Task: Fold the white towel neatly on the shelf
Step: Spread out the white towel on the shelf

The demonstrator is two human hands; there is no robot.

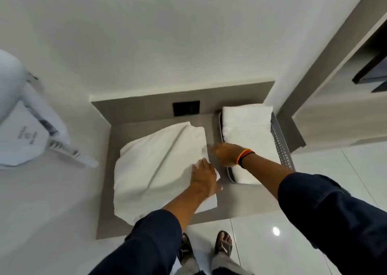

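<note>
The white towel [159,166] lies folded in a rough square on the grey shelf [240,203], with creases running across it. My left hand [204,178] rests flat on the towel's right edge, fingers spread. My right hand [227,154] sits at the towel's upper right corner, next to the basket, fingers curled; whether it pinches the cloth is hidden. An orange and black band circles the right wrist.
A grey perforated basket [280,140] holding another folded white towel [247,128] stands at the shelf's right. A black wall plate [186,108] sits behind. A white wall-mounted hair dryer [27,128] hangs at left. Glossy tiled floor and my sandalled feet lie below.
</note>
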